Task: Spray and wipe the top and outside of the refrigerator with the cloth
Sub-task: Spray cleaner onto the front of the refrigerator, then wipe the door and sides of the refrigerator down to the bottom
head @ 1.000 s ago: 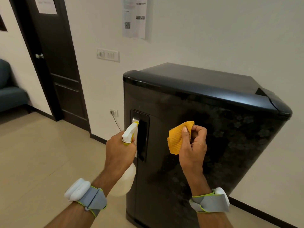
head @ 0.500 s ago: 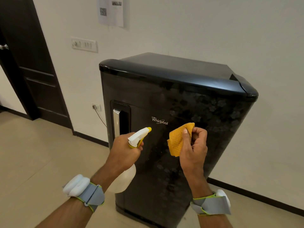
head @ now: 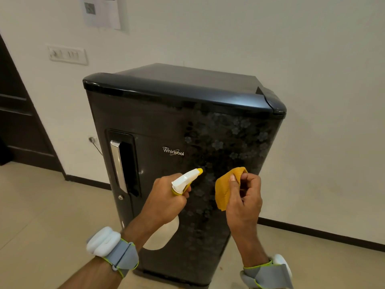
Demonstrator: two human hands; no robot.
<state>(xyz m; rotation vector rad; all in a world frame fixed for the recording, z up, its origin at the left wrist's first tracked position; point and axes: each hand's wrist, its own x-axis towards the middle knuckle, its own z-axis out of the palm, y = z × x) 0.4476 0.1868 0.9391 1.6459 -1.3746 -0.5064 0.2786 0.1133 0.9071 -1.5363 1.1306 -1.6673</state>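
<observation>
Head view: left hand grips spray bottle, nozzle aimed at refrigerator door below logo; right hand pinches cloth beside nozzle. Spray step; wiping likely next.

Wall: off-white, plain, evenly lit.
Switch panel: white, set on the wall.
Paper notice: above the switch panel, slightly to its right.
Door: dark wood, left of and below the switch panel.
Socket: well below the switch panel, with a cable plugged in.
Floor: beige tiles, far below the switch panel.
Skirting: dark strip along the foot of the wall.
</observation>
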